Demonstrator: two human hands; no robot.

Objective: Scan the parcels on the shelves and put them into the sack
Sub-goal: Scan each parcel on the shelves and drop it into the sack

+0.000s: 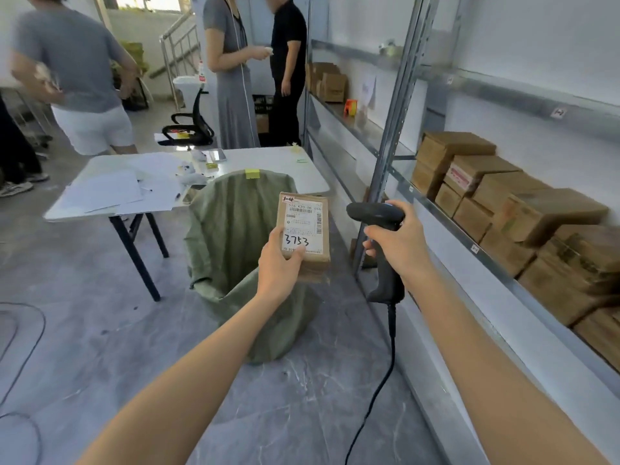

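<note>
Above sack [235,229] mouth, at 12 o'clock: your left hand [280,263] grips parcel [304,229], label up. Right hand [401,245] at 2 o'clock clasps scanner [379,223], aimed left. Scanning step likely; next, aim at barcode, then drop parcel into sack.

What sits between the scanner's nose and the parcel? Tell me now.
Nothing. In the head view, the gap between the scanner in the right hand and the parcel in the left hand is bare; only floor shows behind it.
</note>
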